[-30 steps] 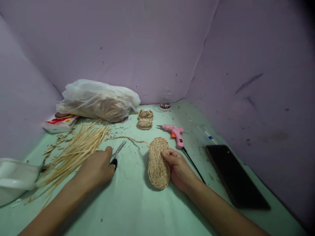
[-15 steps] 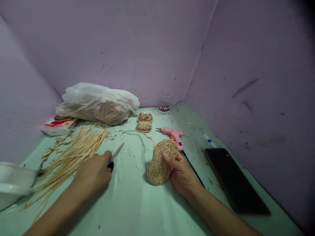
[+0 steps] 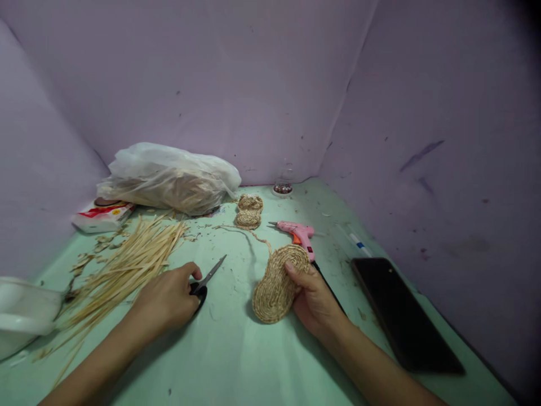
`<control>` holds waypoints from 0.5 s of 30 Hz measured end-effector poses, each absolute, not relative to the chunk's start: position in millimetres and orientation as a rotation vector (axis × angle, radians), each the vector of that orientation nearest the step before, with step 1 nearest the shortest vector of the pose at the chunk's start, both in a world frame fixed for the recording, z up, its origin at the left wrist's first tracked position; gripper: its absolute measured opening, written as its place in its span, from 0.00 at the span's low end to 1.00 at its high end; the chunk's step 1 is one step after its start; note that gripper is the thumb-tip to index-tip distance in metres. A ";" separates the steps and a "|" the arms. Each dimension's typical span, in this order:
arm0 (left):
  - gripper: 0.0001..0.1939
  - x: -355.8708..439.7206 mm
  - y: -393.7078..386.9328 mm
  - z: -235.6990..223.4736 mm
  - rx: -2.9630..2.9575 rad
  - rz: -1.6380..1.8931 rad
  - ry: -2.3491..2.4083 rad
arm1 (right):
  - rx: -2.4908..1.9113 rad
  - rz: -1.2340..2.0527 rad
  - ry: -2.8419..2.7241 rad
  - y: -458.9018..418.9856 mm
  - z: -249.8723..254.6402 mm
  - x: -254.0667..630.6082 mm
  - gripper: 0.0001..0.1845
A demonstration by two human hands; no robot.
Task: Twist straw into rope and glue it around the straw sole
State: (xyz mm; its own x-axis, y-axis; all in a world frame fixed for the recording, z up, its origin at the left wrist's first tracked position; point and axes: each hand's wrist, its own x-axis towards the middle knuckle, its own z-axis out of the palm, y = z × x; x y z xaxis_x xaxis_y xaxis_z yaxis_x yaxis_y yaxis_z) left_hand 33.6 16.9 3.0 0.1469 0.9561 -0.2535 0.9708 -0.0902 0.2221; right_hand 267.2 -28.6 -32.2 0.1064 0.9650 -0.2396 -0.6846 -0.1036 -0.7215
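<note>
My left hand [image 3: 168, 298] is curled around the black handles of a pair of scissors [image 3: 208, 277], whose blades are together and point up and to the right. Some of the grip is hidden behind the hand. My right hand [image 3: 315, 299] pinches a coiled, braided straw sole [image 3: 275, 290], thumb on top and fingers underneath. A loose braided cord [image 3: 253, 233] trails from the sole's far end toward the left. Behind it on the table lies a smaller braided straw piece [image 3: 249, 212] of similar shape. Just past my right hand is a pink glue gun [image 3: 298, 230].
Straw strips [image 3: 139, 259] lie spread left of my left hand, with a white container [image 3: 25, 316] nearer me. A filled plastic bag [image 3: 173, 180] and a red-white box [image 3: 103, 217] stand behind. A phone [image 3: 403, 316], a marker [image 3: 360, 245] and a bead container [image 3: 283, 188] are also there.
My left hand has shifted slightly right with the scissors, and more of their black handles shows. The sole in my right hand has moved slightly, its cord trailing along.
</note>
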 end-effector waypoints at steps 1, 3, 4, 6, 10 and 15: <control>0.13 33.1 17.6 1.7 2.031 -0.007 1.807 | -0.852 1.461 -0.419 -28.3 -32.4 267.3 0.10; 0.12 32.8 19.7 -0.7 1.796 0.120 1.703 | -0.845 1.470 -0.407 -27.8 -32.6 267.3 0.10; 0.13 33.1 20.7 -1.5 1.654 0.180 1.655 | -0.841 1.476 -0.403 -27.7 -32.8 267.2 0.10; 0.15 34.2 21.7 -1.4 1.428 0.293 1.566 | -0.838 1.483 -0.397 -27.2 -33.4 267.3 0.11; 0.26 35.5 18.6 6.5 1.234 0.388 1.425 | -0.838 1.489 -0.390 -26.3 -35.2 268.0 0.12; 0.34 36.8 12.2 14.2 0.996 0.417 1.077 | -0.830 1.511 -0.379 -26.3 -35.9 268.2 0.12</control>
State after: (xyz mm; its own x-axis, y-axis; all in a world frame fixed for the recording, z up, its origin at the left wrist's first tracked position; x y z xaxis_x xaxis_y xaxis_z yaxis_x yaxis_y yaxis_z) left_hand 36.8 12.2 14.2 0.4524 0.7133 -0.5353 0.1672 0.5217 0.8366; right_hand 268.2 -26.3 -35.9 0.0705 0.9603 -0.2698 -0.7195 -0.1384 -0.6806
